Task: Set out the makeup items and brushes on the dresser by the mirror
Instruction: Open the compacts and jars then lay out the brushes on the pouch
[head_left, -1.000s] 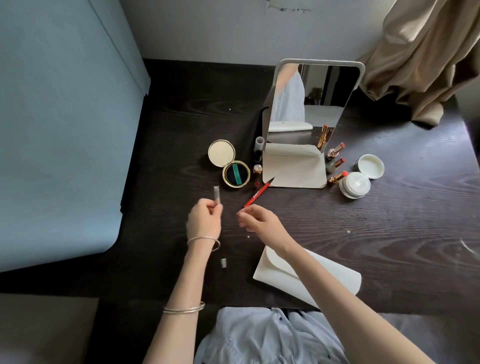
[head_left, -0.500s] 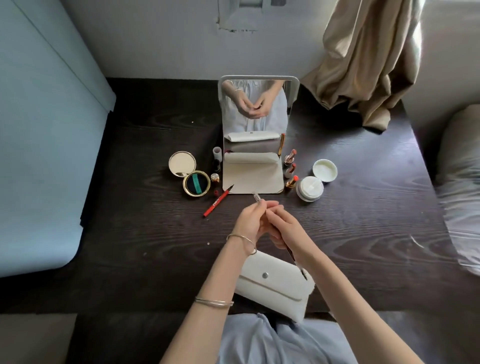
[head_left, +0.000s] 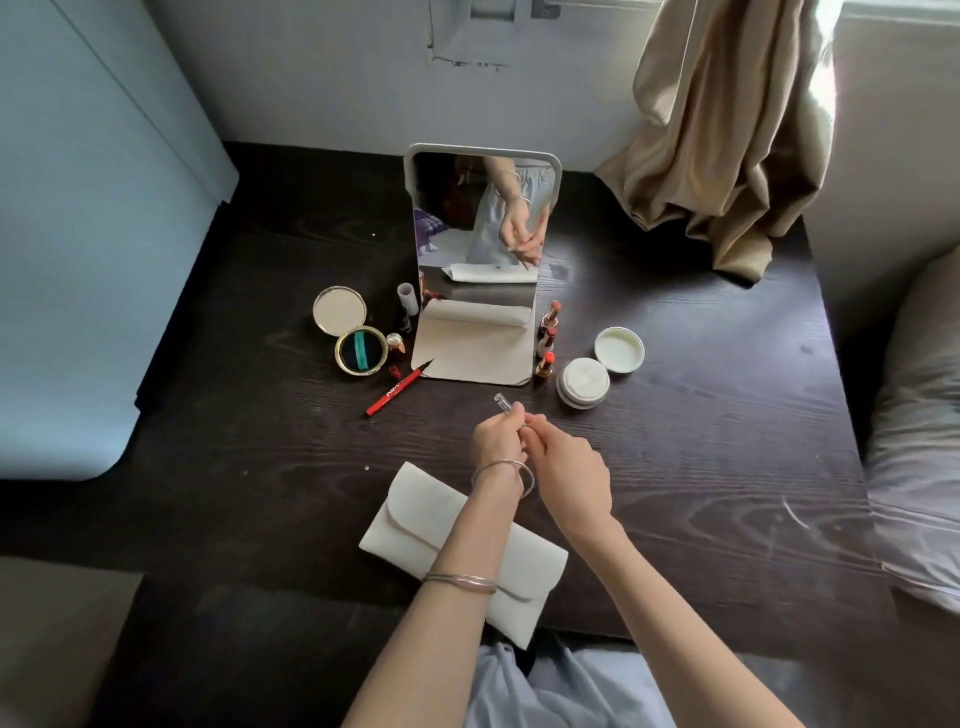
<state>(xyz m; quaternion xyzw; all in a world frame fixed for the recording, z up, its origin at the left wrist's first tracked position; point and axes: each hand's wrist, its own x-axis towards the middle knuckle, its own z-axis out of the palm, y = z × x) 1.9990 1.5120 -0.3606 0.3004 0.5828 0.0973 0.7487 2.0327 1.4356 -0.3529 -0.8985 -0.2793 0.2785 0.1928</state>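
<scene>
Looking down from the head camera: gripping a small clear tube (head_left: 502, 404) in the left hand (head_left: 497, 441), fingers curled round its lower part, with only the squared tip poking out above the knuckles and tilting away toward the mirror (head_left: 482, 151). Holding it over the dark table (head_left: 717, 447), between the red pen (head_left: 397, 388) and the white jar (head_left: 583, 383), just ahead of the white pouch (head_left: 415, 519) lying under the forearms. Meeting it with the right hand (head_left: 569, 467), thumb and forefinger drawn narrow and pinching at the tube's near end, touching the left fingers; impossible to tell whether pinching a cap, a wand or the tube body itself, with the joint hidden behind the knuckles. Probably parting or joining two pieces of one small cosmetic, about midway through that step. Calling next for a steady left grip and a short, straight pull or twist along the tube's own line, keeping both hands close together and guarding against dropping the small part onto the table.
</scene>
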